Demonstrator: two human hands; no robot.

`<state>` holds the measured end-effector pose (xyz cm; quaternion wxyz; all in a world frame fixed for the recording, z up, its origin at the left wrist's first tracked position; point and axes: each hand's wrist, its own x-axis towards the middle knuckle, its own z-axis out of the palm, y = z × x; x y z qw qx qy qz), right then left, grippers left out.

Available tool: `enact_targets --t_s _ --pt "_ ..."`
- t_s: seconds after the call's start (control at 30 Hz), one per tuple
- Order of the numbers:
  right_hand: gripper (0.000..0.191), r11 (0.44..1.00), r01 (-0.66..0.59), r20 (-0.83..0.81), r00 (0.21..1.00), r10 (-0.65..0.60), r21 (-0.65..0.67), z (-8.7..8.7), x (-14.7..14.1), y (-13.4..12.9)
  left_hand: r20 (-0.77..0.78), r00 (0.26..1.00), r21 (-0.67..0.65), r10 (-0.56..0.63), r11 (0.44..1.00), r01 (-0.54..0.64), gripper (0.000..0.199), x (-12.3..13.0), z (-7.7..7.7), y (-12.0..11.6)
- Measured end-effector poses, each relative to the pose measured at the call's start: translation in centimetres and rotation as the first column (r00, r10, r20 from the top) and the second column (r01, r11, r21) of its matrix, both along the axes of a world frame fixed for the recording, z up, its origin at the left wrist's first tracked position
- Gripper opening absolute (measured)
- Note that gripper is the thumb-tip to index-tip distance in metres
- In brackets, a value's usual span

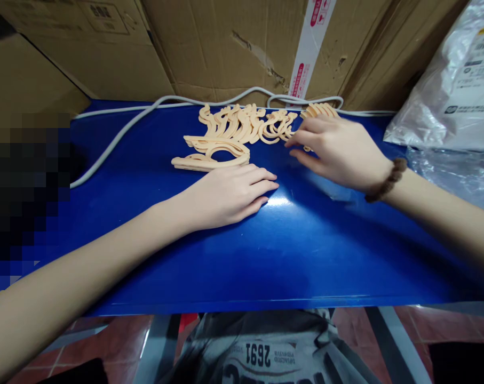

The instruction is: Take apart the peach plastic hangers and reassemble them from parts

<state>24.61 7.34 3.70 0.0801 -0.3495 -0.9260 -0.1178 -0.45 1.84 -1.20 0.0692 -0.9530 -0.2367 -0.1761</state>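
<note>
Several pale wooden-looking curved pieces [233,121] lie in a row at the back of the blue table. Smaller hook-shaped pieces [278,125] are to their right, and a further stack of pieces [319,110] stands behind my right hand [333,146]. That hand hovers over the right end of the row, fingers apart and bent downward; its fingertips are close to the hooks, with no piece visibly gripped. Folded hanger-like pieces [213,153] lie in front of the row. Just before them, my left hand [237,194] rests palm down on the table, fingers extended, holding nothing.
A white cable [125,128] runs along the back of the blue table [242,266]. Cardboard boxes [225,53] stand behind it. A plastic-wrapped package [450,101] lies at the right. The table's front edge is near my body.
</note>
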Motion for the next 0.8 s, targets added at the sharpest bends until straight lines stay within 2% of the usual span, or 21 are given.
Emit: enact_targets --t_s 0.13,0.27,0.47,0.67,0.8 --pt "0.036 0.988 0.109 0.156 0.98 -0.125 0.106 1.2 -2.3 3.9 0.024 1.0 -0.007 -0.01 1.0 0.01 0.036 -0.1 -0.1 0.0" --pt "0.028 0.991 0.038 0.194 0.979 -0.063 0.126 1.5 -4.0 6.5 0.042 0.999 -0.017 -0.026 1.0 0.026 0.034 -0.1 -0.1 0.1" --pt "0.034 0.992 -0.061 0.32 0.947 0.022 0.112 1.9 -5.6 6.7 0.022 1.0 -0.029 -0.009 1.0 0.009 0.034 -0.2 0.0 0.0" --pt "0.04 0.965 -0.167 0.44 0.896 0.062 0.205 1.9 -5.7 6.9 0.029 0.999 -0.029 -0.012 0.999 0.013 0.034 -0.2 0.0 0.1" --pt "0.036 0.964 -0.137 0.455 0.891 0.018 0.23 3.0 -5.2 6.6 0.027 1.0 -0.035 -0.01 0.999 0.011 0.034 -0.2 0.0 0.1"
